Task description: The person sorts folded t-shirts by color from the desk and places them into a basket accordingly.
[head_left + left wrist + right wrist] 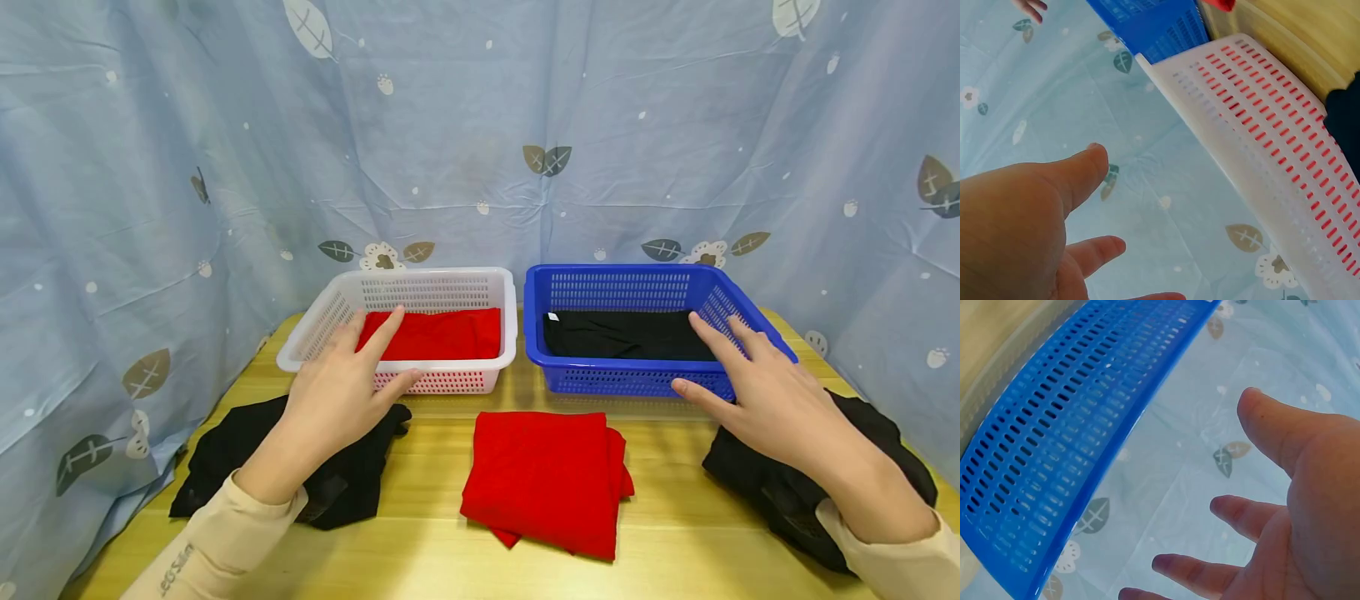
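The left hand (337, 392) hangs over the near left side of the white basket (450, 382), its fingers spread apart and holding nothing; the right hand (772, 400) mirrors it by the near right side of the blue basket (615, 382), digits likewise apart and gripping nothing. A folded red garment (543, 479) lies on the desk (420, 542) between the hands, in front of the gap separating the baskets, probably centred so either hand can reach it. A left black garment (352, 475) and a right black garment (765, 483) flank it, each partly hidden under an arm. Inside the white basket sits red fabric (442, 333); inside the blue one, a tagged black garment (615, 333). One colour per basket suggests deliberate sorting, and their flat lie suggests folding to fit.
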A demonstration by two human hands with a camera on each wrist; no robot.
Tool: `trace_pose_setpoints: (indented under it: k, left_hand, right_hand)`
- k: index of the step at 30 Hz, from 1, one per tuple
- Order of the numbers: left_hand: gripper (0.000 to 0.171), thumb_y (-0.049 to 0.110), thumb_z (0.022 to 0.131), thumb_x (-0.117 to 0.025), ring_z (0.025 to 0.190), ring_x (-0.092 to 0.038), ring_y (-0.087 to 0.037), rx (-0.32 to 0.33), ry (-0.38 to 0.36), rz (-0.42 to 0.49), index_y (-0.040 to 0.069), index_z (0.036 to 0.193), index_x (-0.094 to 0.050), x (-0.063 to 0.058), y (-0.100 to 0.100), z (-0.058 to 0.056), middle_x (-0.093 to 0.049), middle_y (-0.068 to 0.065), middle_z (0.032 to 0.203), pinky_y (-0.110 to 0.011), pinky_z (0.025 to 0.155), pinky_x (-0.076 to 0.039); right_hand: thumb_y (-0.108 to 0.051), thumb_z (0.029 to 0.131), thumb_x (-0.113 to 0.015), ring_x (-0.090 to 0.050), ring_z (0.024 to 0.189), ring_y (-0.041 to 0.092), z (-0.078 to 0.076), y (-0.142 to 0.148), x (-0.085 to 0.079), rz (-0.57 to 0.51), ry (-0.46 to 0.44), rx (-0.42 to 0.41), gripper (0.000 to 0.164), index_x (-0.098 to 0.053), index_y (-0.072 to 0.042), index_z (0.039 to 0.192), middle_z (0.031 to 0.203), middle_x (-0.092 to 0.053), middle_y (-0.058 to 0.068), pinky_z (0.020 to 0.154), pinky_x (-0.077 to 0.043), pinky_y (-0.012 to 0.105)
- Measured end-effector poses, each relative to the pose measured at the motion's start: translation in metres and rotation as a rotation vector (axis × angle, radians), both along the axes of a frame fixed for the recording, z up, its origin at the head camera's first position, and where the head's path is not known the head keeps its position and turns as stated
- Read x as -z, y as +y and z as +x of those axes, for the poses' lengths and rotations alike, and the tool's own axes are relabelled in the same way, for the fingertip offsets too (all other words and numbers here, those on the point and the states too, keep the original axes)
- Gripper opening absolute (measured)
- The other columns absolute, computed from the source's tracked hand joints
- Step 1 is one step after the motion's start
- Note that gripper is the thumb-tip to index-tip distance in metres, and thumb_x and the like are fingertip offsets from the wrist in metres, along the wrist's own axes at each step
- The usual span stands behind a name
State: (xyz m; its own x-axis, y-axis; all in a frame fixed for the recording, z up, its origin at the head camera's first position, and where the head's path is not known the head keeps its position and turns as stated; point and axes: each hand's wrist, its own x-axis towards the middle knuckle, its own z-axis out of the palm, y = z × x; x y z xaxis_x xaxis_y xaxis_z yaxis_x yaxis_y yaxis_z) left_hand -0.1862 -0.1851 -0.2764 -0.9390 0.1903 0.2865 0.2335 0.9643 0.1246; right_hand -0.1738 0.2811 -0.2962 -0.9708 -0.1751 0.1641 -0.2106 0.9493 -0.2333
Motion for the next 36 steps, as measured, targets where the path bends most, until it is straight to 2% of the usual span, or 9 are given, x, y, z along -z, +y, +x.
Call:
trace_pose_setpoints:
  k: [8,12,15,17,19,24,26,32,36]
  left_hand:
    - [0.086,0.047,0.099,-0.075,0.137,-0.057,-0.05,0.058,0.043,0.031,0.028,0.171,-0.032,0.003,0.008,0.008,-0.051,-0.027,0.158,-0.07,0.096,-0.057]
    - [0.085,0.049,0.098,-0.076,0.118,-0.066,-0.041,0.089,0.061,0.05,0.027,0.169,-0.036,0.007,0.013,0.011,-0.063,-0.023,0.14,-0.059,0.084,-0.063]
    - [0.084,0.049,0.097,-0.078,0.097,-0.068,-0.032,0.119,0.055,0.063,0.025,0.168,-0.039,0.01,0.016,0.013,-0.067,-0.02,0.127,-0.048,0.076,-0.063]
    - [0.083,0.048,0.097,-0.078,0.084,-0.065,-0.026,0.14,0.032,0.076,0.024,0.167,-0.04,0.011,0.018,0.014,-0.068,-0.018,0.118,-0.042,0.071,-0.059]
    - [0.082,0.046,0.096,-0.08,0.082,-0.064,-0.024,0.162,0.014,0.088,0.023,0.165,-0.043,0.013,0.021,0.016,-0.069,-0.016,0.115,-0.043,0.074,-0.061]
    - [0.076,0.041,0.097,-0.08,0.074,-0.056,-0.015,0.236,-0.045,0.128,0.022,0.162,-0.047,0.02,0.024,0.017,-0.064,-0.003,0.088,-0.034,0.068,-0.054]
    - [0.074,0.04,0.098,-0.08,0.066,-0.048,-0.011,0.267,-0.085,0.153,0.021,0.161,-0.048,0.023,0.025,0.017,-0.058,0.001,0.081,-0.028,0.063,-0.045]
    - [0.073,0.04,0.098,-0.079,0.063,-0.053,-0.005,0.311,-0.239,0.237,0.022,0.161,-0.047,0.038,0.027,0.015,-0.064,0.002,0.085,-0.024,0.062,-0.049]
    - [0.074,0.041,0.099,-0.078,0.064,-0.055,-0.005,0.364,-0.319,0.287,0.022,0.162,-0.045,0.048,0.028,0.014,-0.063,0.005,0.079,-0.024,0.061,-0.05]
  right_hand:
    - [-0.062,0.103,-0.062,-0.037,0.144,0.068,0.01,-0.01,0.002,0.02,0.041,-0.014,0.092,-0.017,-0.025,0.174,0.168,-0.029,0.038,0.093,-0.04,0.089]
    - [-0.062,0.102,-0.064,-0.05,0.133,0.065,0.016,-0.017,0.003,0.027,0.059,-0.027,0.09,-0.023,-0.025,0.173,0.162,-0.039,0.037,0.077,-0.056,0.074]
    - [-0.062,0.101,-0.066,-0.063,0.117,0.054,0.02,-0.022,0.004,0.016,0.054,-0.033,0.089,-0.027,-0.025,0.172,0.154,-0.048,0.035,0.065,-0.06,0.056]
    - [-0.06,0.101,-0.067,-0.067,0.103,0.042,0.023,-0.026,0.005,0.002,0.045,-0.035,0.088,-0.03,-0.025,0.171,0.147,-0.054,0.034,0.06,-0.058,0.047]
    - [-0.06,0.101,-0.067,-0.067,0.093,0.031,0.025,-0.03,0.006,-0.004,0.039,-0.037,0.086,-0.032,-0.025,0.17,0.14,-0.059,0.031,0.057,-0.055,0.039]
    - [-0.063,0.101,-0.065,-0.056,0.078,0.016,0.03,-0.038,0.013,-0.007,0.013,-0.048,0.082,-0.034,-0.027,0.169,0.119,-0.066,0.016,0.052,-0.042,0.031]
    - [-0.064,0.101,-0.064,-0.056,0.078,0.014,0.031,-0.04,0.018,-0.011,-0.007,-0.054,0.082,-0.035,-0.028,0.169,0.112,-0.066,0.01,0.052,-0.04,0.031]
    - [-0.063,0.1,-0.066,-0.065,0.085,0.014,0.032,-0.047,0.034,-0.053,-0.069,-0.108,0.079,-0.038,-0.03,0.167,0.116,-0.072,0.007,0.057,-0.047,0.03]
    - [-0.062,0.1,-0.066,-0.067,0.086,0.011,0.032,-0.049,0.042,-0.118,-0.167,-0.146,0.078,-0.038,-0.031,0.166,0.121,-0.072,0.008,0.062,-0.051,0.03]
